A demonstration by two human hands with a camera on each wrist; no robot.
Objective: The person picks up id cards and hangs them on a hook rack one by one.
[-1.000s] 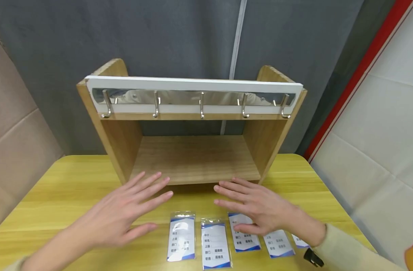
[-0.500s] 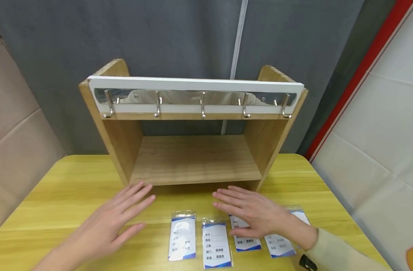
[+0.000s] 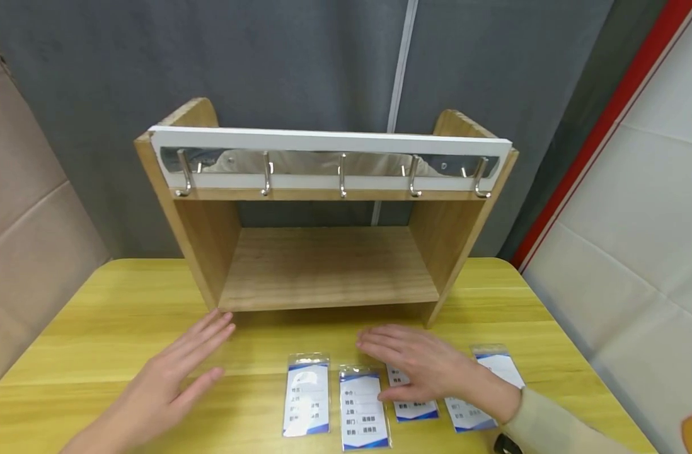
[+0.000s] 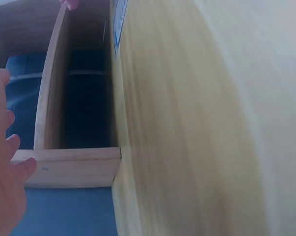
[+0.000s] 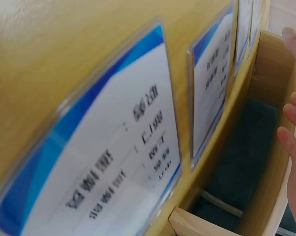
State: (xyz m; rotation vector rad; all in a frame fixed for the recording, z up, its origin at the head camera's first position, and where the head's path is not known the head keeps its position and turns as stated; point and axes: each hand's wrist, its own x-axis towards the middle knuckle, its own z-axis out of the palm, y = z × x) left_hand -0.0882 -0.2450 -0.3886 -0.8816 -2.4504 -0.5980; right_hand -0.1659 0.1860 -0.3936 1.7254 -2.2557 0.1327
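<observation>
My left hand (image 3: 163, 383) is held with fingers straight over the left of the table, close to the lower left corner of a wooden rack (image 3: 329, 268). The right hand (image 3: 416, 362), fingers extended, hovers over the badge row and holds nothing. Plastic-sleeved name badges, white with blue corners, lie flat on the table: one left of centre (image 3: 307, 397), one at the centre (image 3: 364, 413), and others partly covered by the right hand and forearm. The rightmost badge (image 3: 501, 367) is set further back. In the right wrist view a badge (image 5: 123, 162) fills the foreground.
Across the rack's top front runs a white rail (image 3: 329, 139) with several metal hooks (image 3: 342, 176). The yellow wood-grain table (image 3: 113, 302) ends at both sides near pale panels. A grey curtain (image 3: 300, 63) hangs behind. A dark wristband (image 3: 506, 443) shows at the right wrist.
Both hands have lowered toward the table. The left hand has drawn left and back; the right has shifted slightly, revealing more of the rightmost badge. The badges stay in place.
</observation>
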